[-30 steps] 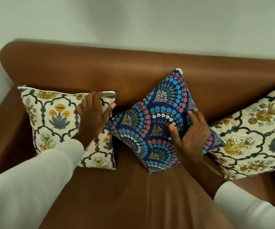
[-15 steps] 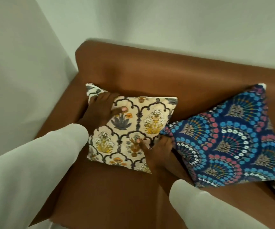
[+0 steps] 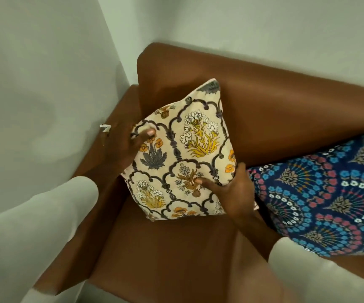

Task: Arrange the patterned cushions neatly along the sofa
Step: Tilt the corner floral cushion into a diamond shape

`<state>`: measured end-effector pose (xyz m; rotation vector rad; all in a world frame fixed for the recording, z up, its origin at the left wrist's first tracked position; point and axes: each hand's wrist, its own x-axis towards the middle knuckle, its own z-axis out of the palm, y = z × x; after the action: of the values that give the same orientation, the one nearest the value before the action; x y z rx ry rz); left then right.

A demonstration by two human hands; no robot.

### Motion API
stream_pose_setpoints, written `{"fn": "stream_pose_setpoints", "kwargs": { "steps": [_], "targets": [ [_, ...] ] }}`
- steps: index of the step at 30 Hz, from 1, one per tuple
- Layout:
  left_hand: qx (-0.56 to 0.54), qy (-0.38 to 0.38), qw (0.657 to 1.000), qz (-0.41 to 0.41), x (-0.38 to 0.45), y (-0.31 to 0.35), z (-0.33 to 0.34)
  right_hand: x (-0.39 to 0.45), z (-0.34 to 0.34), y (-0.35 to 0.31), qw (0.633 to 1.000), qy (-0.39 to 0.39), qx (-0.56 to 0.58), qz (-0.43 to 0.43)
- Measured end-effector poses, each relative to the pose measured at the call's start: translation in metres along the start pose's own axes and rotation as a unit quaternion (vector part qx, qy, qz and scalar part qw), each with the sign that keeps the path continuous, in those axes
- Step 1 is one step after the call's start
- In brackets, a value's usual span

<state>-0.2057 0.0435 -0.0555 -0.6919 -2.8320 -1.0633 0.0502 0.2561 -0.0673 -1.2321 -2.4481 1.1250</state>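
Note:
A cream cushion (image 3: 189,149) with flower motifs in dark arches stands on one corner in the left corner of the brown leather sofa (image 3: 286,110), leaning against the backrest. My left hand (image 3: 124,145) grips its left corner, thumb on the front. My right hand (image 3: 231,193) grips its lower right corner, thumb pressed on the front. A navy cushion (image 3: 329,193) with blue, red and white fan patterns lies to the right, its left corner next to my right hand.
The sofa's left armrest (image 3: 102,162) runs beside a pale wall (image 3: 34,95) close on the left. Another wall stands behind the backrest. Bare seat leather (image 3: 176,259) lies in front of the cream cushion. My white sleeves cross the lower frame.
My right hand left the navy cushion and took the cream one. Both hands turned the cream cushion from lying square to standing on a corner. The view swung left.

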Motion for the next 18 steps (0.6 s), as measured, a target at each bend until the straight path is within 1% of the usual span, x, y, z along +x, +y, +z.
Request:
{"fn": "stream_pose_setpoints", "kwargs": {
  "steps": [2,4,6,7,10,13,16,18],
  "targets": [
    [-0.014,-0.023,0.999,-0.025,0.005,0.000,0.003,0.012,-0.016,-0.008,0.997,0.035,-0.049,-0.044],
    [-0.013,-0.037,0.998,-0.055,0.007,0.006,0.017,0.026,-0.026,-0.007,0.992,0.052,-0.096,-0.065],
    [0.035,-0.044,0.995,-0.082,0.003,0.010,0.037,0.035,-0.024,-0.004,0.987,0.047,-0.146,-0.052],
    [0.050,-0.036,0.995,-0.085,-0.002,0.010,0.048,0.036,-0.020,-0.002,0.984,0.044,-0.166,-0.046],
    [0.064,0.020,0.995,-0.072,-0.011,0.000,0.071,0.033,-0.007,0.007,0.984,0.040,-0.168,-0.040],
    [0.097,0.006,0.993,-0.070,-0.008,-0.004,0.074,0.034,-0.002,0.014,0.983,0.041,-0.180,-0.011],
    [0.115,0.033,0.992,-0.051,-0.008,0.003,0.066,0.031,-0.005,0.018,0.980,0.075,-0.180,-0.031],
    [0.109,0.033,0.993,-0.044,-0.014,0.008,0.059,0.028,-0.008,0.023,0.980,0.080,-0.175,-0.043]
  ]
}}
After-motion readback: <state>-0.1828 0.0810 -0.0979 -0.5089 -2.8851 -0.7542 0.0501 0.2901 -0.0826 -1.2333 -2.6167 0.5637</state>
